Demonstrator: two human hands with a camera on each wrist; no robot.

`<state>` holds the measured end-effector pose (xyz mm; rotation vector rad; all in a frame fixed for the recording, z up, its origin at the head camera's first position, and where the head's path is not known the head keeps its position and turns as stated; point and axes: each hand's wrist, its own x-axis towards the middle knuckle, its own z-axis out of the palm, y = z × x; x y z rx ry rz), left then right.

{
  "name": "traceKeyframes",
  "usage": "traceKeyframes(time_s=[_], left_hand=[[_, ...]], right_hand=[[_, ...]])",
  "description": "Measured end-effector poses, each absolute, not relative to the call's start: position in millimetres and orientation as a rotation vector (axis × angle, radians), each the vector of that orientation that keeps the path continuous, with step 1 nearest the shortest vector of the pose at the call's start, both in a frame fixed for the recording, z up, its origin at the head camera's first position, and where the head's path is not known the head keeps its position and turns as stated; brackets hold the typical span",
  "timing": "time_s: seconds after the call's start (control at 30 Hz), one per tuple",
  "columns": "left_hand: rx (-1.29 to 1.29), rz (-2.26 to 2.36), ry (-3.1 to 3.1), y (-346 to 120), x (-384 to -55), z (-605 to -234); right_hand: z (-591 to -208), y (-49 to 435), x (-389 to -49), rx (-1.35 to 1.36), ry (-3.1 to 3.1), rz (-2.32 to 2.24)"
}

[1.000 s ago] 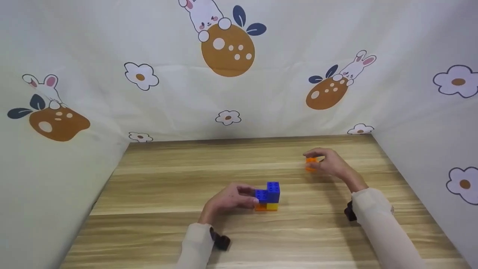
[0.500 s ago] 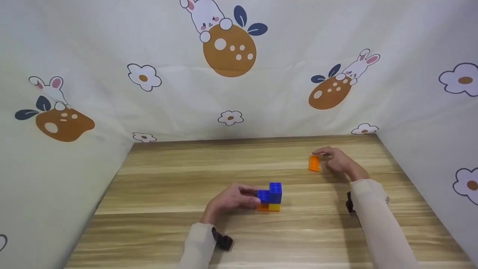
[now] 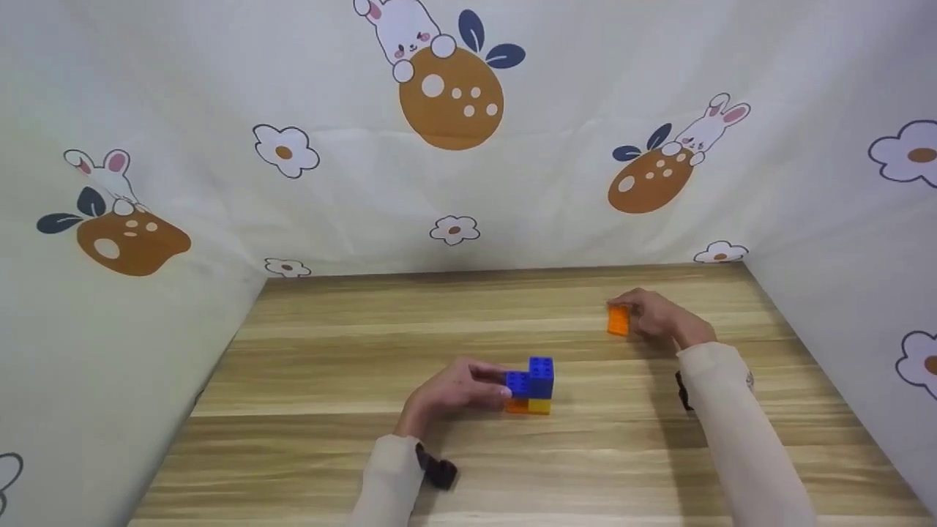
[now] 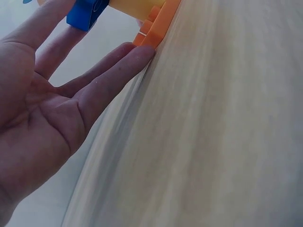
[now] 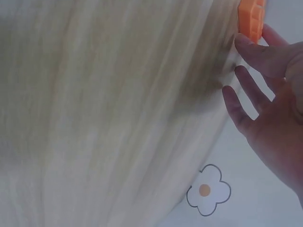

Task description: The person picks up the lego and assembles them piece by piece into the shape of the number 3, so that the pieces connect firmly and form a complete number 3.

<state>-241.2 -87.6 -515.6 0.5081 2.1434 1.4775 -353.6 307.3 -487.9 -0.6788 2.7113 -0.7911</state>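
At the table's middle stands a small stack of toy building blocks: a taller blue block (image 3: 541, 377) and a lower blue block (image 3: 517, 383) above a yellow block (image 3: 539, 405) and a flat orange block (image 3: 517, 405). My left hand (image 3: 459, 386) holds the stack from its left side, thumb and index finger at the lower blue block. In the left wrist view, other fingertips touch the orange block (image 4: 158, 26). Farther back on the right, my right hand (image 3: 659, 317) pinches a separate orange block (image 3: 618, 320) between thumb and index finger. Its other fingers are spread apart (image 5: 274, 99).
The wood-grain table (image 3: 351, 468) is enclosed at the back and sides by a pale cloth (image 3: 351, 197) printed with rabbits, fruit and flowers. Black wrist straps (image 3: 439, 472) sit on both sleeves.
My right hand was at the orange block, drew back from it to the right, and now has its fingers on it again. The left hand stays on the stack. The head view shifts slightly.
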Motion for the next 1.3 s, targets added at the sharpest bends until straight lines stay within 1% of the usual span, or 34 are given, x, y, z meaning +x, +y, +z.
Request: traceKeyframes(time_s=[0.13,0.3,0.53,0.7,0.87,1.1,1.3], left_hand=[[0.509,1.486,2.124,-86,-242,-516],[0.490,1.511,2.068,-79,-243,-517],[0.477,1.559,2.005,-77,-245,-516],[0.518,1.505,2.049,-81,-246,-515],[0.557,1.472,2.081,-83,-247,-514],[0.598,1.478,2.081,-81,-246,-515],[0.557,1.444,2.110,-79,-243,-513]], right_hand=[[-486,305,-353,-0.542,2.729,-0.762],[-485,308,-350,-0.435,2.725,-0.756],[-485,310,-348,-0.526,2.799,-0.709],[-479,306,-343,-0.484,2.820,-0.705],[-470,294,-336,-0.430,2.864,-0.854],[-460,270,-316,-0.421,2.882,-1.025],[-441,246,-293,-0.478,2.871,-1.128]])
